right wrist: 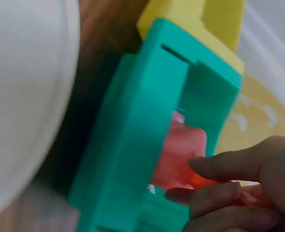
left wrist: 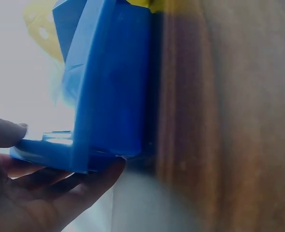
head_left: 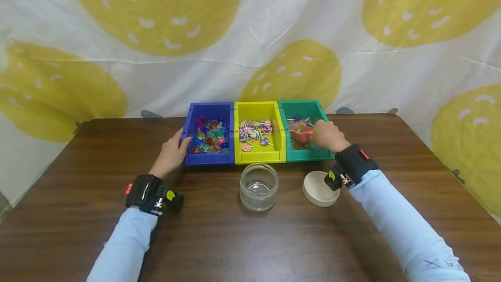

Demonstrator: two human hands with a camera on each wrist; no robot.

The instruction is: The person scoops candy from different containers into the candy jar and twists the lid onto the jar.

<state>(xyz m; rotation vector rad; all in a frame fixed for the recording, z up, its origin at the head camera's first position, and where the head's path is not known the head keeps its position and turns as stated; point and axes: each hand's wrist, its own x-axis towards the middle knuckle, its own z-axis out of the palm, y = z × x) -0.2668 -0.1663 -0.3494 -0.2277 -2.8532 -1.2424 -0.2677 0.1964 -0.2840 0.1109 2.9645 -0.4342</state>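
Note:
My left hand grips the left wall of the blue bin, which holds shiny coloured gem-like pieces. In the left wrist view, the thumb lies over the rim and the fingers are against the outside of the bin. On the right, my right hand pinches a pinkish-red scoop by its handle. The scoop's head is down inside the green bin, among small wrapped-looking pieces partly hidden by it.
Between those bins stands a yellow bin with small swirl lollipops. A clear glass jar, uncovered, is in front of it. A round white lid lies on the brown table beneath my right wrist. A patterned cloth hangs behind.

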